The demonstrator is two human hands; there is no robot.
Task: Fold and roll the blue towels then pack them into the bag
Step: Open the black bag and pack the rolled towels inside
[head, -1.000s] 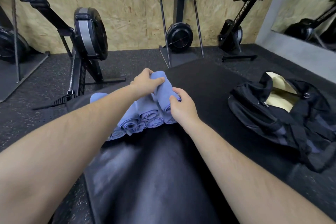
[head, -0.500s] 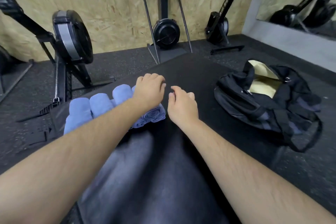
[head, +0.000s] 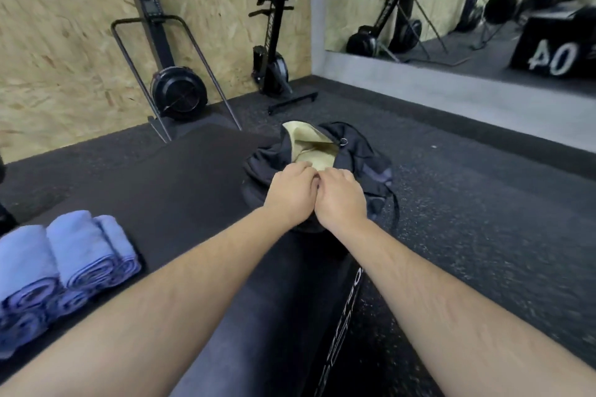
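Now both hands have left the rolled blue towels and come across to the black duffel bag. The left hand and the right hand sit knuckle to knuckle on its near lip, fingers curled over the black fabric. They look to be gripping that edge, though the fingertips themselves are hidden. Neither hand carries a towel.

That reads as rolling finished and packing about to start — the mouth probably gets pulled wider before any roll goes in.

The duffel lies just ahead, at the far right edge of the padded black bench, its mouth facing up and its tan lining showing at the far end. Its long axis seems to run away from the person toward the room's corner, though crumpled fabric makes that uncertain.

The towels lie well apart from it at lower left on the bench — stacked side by side, spiral ends toward the person, long axes pointing away.
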